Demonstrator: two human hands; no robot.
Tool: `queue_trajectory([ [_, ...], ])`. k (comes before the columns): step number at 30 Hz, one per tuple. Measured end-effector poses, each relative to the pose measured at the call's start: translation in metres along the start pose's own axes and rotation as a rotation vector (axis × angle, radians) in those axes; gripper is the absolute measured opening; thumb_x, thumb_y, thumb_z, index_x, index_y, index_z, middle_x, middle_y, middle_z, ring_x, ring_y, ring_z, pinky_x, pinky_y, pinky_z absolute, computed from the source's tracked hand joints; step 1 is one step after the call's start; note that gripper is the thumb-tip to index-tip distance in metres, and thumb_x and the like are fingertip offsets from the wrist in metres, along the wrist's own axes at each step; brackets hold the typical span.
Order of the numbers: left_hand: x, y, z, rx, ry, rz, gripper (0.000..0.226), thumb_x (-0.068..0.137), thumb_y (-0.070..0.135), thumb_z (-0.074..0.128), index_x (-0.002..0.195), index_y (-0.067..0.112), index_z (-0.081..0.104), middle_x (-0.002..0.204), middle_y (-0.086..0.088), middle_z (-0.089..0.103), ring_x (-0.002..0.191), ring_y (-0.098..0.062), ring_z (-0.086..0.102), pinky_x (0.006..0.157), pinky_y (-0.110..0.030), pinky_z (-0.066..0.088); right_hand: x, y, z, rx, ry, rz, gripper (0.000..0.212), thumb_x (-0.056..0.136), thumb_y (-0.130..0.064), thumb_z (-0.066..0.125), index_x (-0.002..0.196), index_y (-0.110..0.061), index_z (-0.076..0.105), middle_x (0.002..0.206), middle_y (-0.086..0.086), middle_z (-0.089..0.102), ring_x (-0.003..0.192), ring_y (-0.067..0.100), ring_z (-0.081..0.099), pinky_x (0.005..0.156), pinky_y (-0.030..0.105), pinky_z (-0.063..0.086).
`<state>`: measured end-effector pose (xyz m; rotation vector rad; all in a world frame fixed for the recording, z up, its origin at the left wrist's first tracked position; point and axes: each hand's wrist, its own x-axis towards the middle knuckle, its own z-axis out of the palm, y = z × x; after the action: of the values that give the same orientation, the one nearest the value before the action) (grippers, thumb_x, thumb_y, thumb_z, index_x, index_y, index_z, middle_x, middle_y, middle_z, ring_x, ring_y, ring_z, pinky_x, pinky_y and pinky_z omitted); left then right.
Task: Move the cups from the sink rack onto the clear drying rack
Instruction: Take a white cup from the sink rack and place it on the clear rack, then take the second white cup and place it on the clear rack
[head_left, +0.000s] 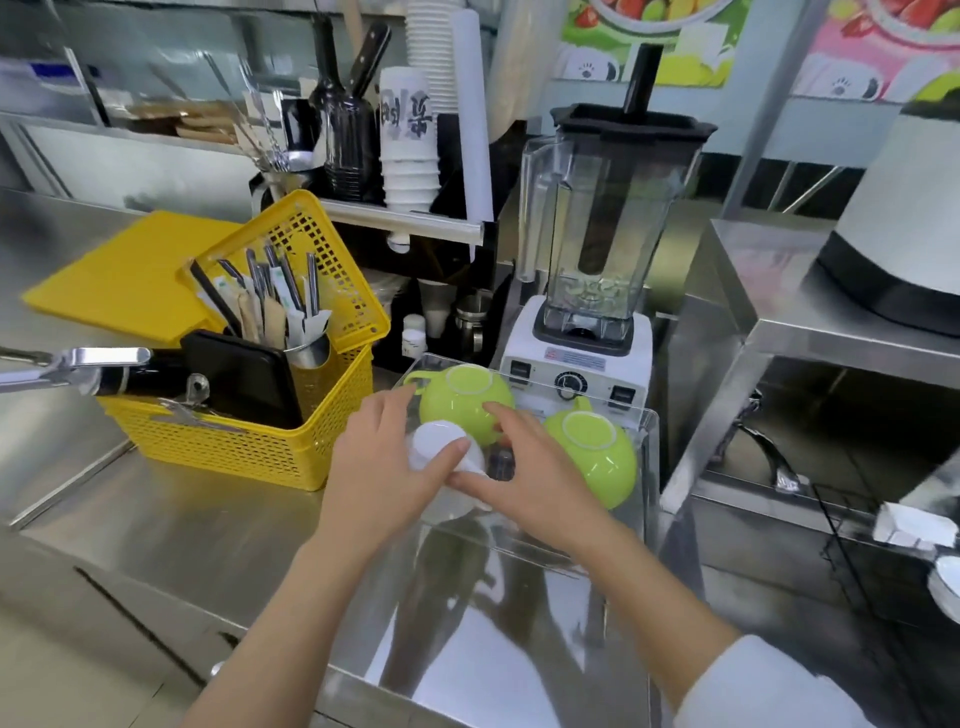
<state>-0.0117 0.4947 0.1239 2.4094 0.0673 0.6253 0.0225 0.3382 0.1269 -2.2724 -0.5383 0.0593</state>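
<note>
While both hands steady it, my left hand and right hand grip the white cup, inverted to drain on the clear drying rack.

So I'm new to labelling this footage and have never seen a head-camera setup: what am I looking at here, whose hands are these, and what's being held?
There is only one picture, taken by a wide-angle camera worn on a person's head, looking down at their own two bare hands. There is no robot. They stand at a steel counter. On it sits a clear drying rack with two green cups resting upside down. The left hand and right hand together hold a small white cup, also upside down, over the rack beside the green ones. To the left is a yellow basket of utensils; behind the rack stands a blender.
</note>
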Motion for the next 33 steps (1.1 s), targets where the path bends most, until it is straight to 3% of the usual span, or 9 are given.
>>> queue_trajectory([
  [7,0.006,0.089,0.039,-0.063,-0.015,0.204,0.073,0.072,0.061,0.045,0.126,0.013,0.049,0.121,-0.007,0.057,0.114,-0.021,0.048,0.094,-0.027,0.032,-0.035,0.034,-0.080,0.073,0.226,0.002,0.067,0.077,-0.043,0.066,0.134,-0.032,0.034,0.128,-0.010,0.046,0.115,0.010,0.046,0.100,0.038,0.042],
  [11,0.006,0.151,0.086,-0.106,-0.105,0.307,0.071,0.073,0.061,0.045,0.126,0.013,0.049,0.121,-0.005,0.056,0.115,-0.019,0.047,0.093,-0.021,0.029,-0.063,0.082,-0.133,0.029,0.315,0.087,0.069,0.078,-0.033,0.066,0.138,-0.026,0.034,0.131,-0.004,0.047,0.117,0.011,0.046,0.101,0.032,0.040],
  [15,-0.006,0.216,0.148,-0.144,-0.235,0.396,0.071,0.073,0.063,0.042,0.126,0.016,0.049,0.123,-0.004,0.055,0.116,-0.019,0.047,0.095,-0.020,0.029,-0.103,0.147,-0.185,0.063,0.383,0.226,0.071,0.078,-0.033,0.068,0.138,-0.024,0.032,0.137,0.000,0.043,0.121,0.012,0.044,0.104,0.033,0.038],
  [18,-0.020,0.263,0.199,-0.167,-0.353,0.435,0.073,0.072,0.065,0.038,0.127,0.017,0.048,0.125,-0.003,0.053,0.118,-0.019,0.045,0.099,-0.028,0.033,-0.136,0.199,-0.218,0.006,0.400,0.336,0.074,0.078,-0.042,0.064,0.140,-0.023,0.029,0.140,0.001,0.040,0.126,0.016,0.042,0.105,0.036,0.038],
  [23,-0.040,0.319,0.292,-0.186,-0.549,0.367,0.062,0.082,0.054,0.055,0.133,0.020,0.042,0.134,0.000,0.048,0.126,-0.016,0.040,0.101,-0.027,0.029,-0.186,0.285,-0.262,-0.052,0.453,0.500,0.076,0.079,-0.044,0.064,0.141,-0.020,0.027,0.144,0.004,0.036,0.128,0.021,0.041,0.105,0.041,0.038],
  [28,-0.060,0.346,0.378,-0.200,-0.732,0.224,0.059,0.084,0.045,0.057,0.133,0.015,0.041,0.138,-0.005,0.046,0.129,-0.022,0.038,0.103,-0.032,0.032,-0.213,0.365,-0.277,0.004,0.468,0.690,0.080,0.062,-0.066,0.065,0.125,-0.023,0.040,0.120,0.004,0.052,0.109,0.024,0.053,0.086,0.045,0.050],
  [33,-0.076,0.355,0.446,-0.253,-0.920,0.038,0.052,0.084,0.037,0.060,0.127,0.011,0.044,0.133,-0.008,0.049,0.124,-0.025,0.044,0.095,-0.029,0.035,-0.223,0.415,-0.270,0.118,0.435,0.805,0.084,0.060,-0.056,0.066,0.128,-0.019,0.036,0.123,0.009,0.050,0.114,0.026,0.049,0.089,0.042,0.048],
])
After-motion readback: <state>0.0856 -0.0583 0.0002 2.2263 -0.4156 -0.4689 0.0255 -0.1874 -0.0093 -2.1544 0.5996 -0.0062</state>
